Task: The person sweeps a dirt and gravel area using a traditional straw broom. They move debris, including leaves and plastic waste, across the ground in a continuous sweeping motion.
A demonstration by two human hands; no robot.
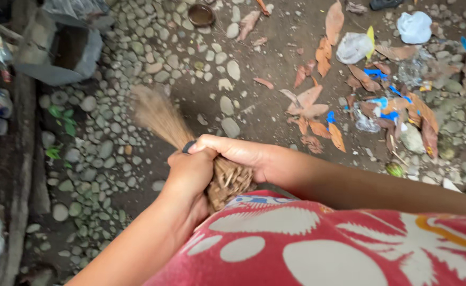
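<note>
Both your hands clamp the butt of a brown stick broom (190, 145) of bundled dry ribs: your left hand (190, 175) wraps the cut ends, your right hand (238, 153) closes just above it. The broom's bristle tips blur over grey pebbled ground (106, 127). Right of the broom and beyond it lies a litter pile of dry orange leaves (317, 106) and blue-and-white plastic wrappers (381, 100). Farther left of the broom sits a grey concrete block (58, 50).

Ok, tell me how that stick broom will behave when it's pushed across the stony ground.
The broom is a bundle of thin sticks, so its fanned tips probably flex and splay over stones. Both hands, left and right, clasp its bound end, so that part seems stiff. It looks light.
</note>
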